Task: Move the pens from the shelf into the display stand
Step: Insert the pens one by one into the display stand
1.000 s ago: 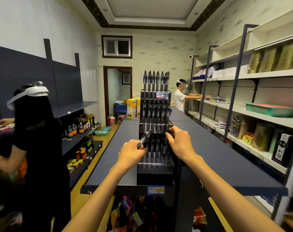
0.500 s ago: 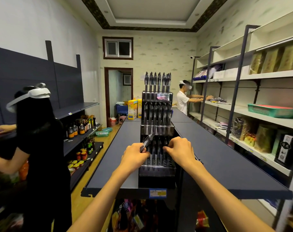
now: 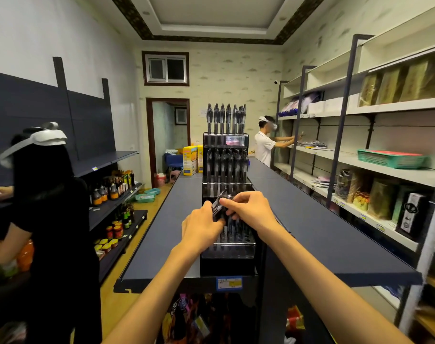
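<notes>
A tiered black display stand point(image 3: 227, 254) sits on the dark grey shelf top point(image 3: 161, 234) in front of me, its upper tiers filled with upright black pens point(image 3: 225, 117). My left hand point(image 3: 201, 228) grips a bundle of black pens point(image 3: 218, 206) above the lowest tier. My right hand point(image 3: 248, 211) has come against the left and pinches the top of that bundle with thumb and forefinger. The lowest tier holds several pens, partly hidden behind my hands.
A person in black with a white headset point(image 3: 42, 209) stands close on my left at shelves of bottles point(image 3: 112, 187). Another person point(image 3: 266, 142) works at the right wall shelves point(image 3: 385, 170), which carry packets and a green basket point(image 3: 391, 158). Yellow boxes point(image 3: 190, 160) stand at the far end.
My right hand has left the stand's lower tier and moved left to meet my left hand, taking hold of the pens there. The bundle has risen slightly.
</notes>
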`<state>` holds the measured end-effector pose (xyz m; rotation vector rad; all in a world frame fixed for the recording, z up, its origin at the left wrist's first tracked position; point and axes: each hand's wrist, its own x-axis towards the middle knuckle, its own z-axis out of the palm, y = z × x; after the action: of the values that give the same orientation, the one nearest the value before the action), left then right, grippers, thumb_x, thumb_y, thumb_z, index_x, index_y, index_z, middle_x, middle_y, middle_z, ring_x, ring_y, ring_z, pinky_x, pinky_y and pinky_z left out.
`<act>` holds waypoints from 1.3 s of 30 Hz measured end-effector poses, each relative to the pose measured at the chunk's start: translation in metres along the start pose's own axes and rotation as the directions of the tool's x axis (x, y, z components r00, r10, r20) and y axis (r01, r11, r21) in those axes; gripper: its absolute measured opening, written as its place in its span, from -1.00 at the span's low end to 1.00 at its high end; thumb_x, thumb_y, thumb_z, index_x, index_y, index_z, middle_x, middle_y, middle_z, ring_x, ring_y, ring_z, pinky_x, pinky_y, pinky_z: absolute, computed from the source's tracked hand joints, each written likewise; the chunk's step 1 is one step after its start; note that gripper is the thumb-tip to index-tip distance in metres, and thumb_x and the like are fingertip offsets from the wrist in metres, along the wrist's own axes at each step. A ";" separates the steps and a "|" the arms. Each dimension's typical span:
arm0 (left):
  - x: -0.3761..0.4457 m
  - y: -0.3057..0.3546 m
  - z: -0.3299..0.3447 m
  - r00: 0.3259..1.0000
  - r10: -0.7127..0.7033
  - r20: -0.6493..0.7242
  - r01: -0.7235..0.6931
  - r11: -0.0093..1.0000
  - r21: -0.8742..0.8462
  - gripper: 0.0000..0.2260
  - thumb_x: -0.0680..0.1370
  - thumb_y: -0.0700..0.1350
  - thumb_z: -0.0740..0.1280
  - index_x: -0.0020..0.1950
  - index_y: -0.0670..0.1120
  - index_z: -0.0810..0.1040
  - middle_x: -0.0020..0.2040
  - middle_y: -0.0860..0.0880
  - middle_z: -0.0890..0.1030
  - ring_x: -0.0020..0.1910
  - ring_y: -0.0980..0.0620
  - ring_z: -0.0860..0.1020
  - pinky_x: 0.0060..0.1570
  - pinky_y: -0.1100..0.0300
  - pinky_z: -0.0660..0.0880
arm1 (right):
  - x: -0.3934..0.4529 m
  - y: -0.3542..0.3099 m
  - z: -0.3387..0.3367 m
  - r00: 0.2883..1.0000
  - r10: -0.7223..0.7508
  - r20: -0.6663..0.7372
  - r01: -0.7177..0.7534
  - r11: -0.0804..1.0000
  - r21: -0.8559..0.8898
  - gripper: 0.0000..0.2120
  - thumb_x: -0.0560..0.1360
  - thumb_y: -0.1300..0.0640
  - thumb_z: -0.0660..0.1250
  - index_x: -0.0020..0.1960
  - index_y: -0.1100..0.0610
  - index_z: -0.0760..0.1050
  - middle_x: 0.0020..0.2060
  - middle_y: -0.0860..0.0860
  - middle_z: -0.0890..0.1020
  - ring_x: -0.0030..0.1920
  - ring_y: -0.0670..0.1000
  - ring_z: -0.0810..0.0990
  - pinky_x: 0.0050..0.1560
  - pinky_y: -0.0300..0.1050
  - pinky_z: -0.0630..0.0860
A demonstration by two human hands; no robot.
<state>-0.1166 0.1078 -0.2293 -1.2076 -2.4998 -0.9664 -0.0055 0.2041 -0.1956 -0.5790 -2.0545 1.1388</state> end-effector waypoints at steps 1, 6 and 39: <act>0.000 0.000 0.000 1.000 0.010 0.000 -0.010 1.000 0.005 -0.79 0.56 0.07 0.31 0.02 -0.02 0.37 -0.20 0.01 0.55 -0.25 -0.05 0.51 -0.37 0.09 0.30 | 0.001 0.001 0.001 1.000 0.019 0.001 -0.019 1.000 0.015 -0.77 0.46 -0.07 0.52 -0.20 0.10 0.69 -0.33 -0.01 0.73 -0.31 -0.05 0.68 -0.12 -0.11 0.65; -0.002 -0.001 0.001 0.999 0.048 0.025 -0.048 0.999 0.005 -0.79 0.56 0.06 0.31 0.04 -0.01 0.35 -0.21 0.03 0.52 -0.24 -0.03 0.49 -0.39 0.11 0.28 | 0.003 0.002 0.006 0.992 0.125 0.015 -0.126 0.985 0.117 -0.83 0.51 0.09 0.44 -0.10 0.21 0.68 -0.24 0.05 0.75 -0.22 0.03 0.70 -0.16 -0.14 0.59; -0.003 -0.035 -0.024 0.999 -0.007 -0.051 0.001 0.993 -0.120 -0.71 0.43 -0.14 0.34 -0.37 -0.04 0.25 -0.45 0.03 0.39 -0.40 -0.06 0.35 -0.40 0.16 0.19 | 0.020 0.046 -0.021 0.992 -0.064 -0.104 -0.016 0.777 -0.629 -0.71 0.51 -0.11 0.48 0.06 0.10 0.67 -0.05 0.07 0.71 0.05 0.16 0.64 -0.09 -0.12 0.42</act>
<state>-0.1440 0.0751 -0.2288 -1.1956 -2.4364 -1.1488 -0.0005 0.2522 -0.2199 -0.9101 -2.3123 0.3472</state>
